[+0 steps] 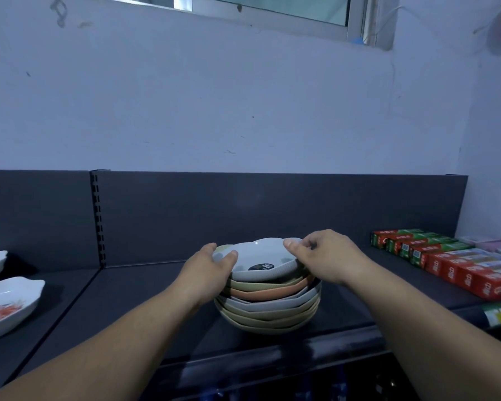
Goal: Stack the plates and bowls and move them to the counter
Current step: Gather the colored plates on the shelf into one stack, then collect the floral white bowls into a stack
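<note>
Lower left of frame: two white dishes (6, 302), the nearer with a floral print, lying on the dark shelf (128, 299). Centre: left hand (211, 267) grips the left rim of the top bowl (261, 259), thumb over the edge. The top bowl is white with a dark sticker inside and sits slightly tilted on the stack of bowls (268, 311), which is green, orange, grey and cream and stands near the shelf's front edge. Right hand (327, 256) pinches the right rim, fingers curled. Right of frame: rows of red-and-green boxes (446, 264) on the shelf

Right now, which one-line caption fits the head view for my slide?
Left grip and right grip hold the top bowl by its rim on a stack of bowls on a dark shelf.
</note>
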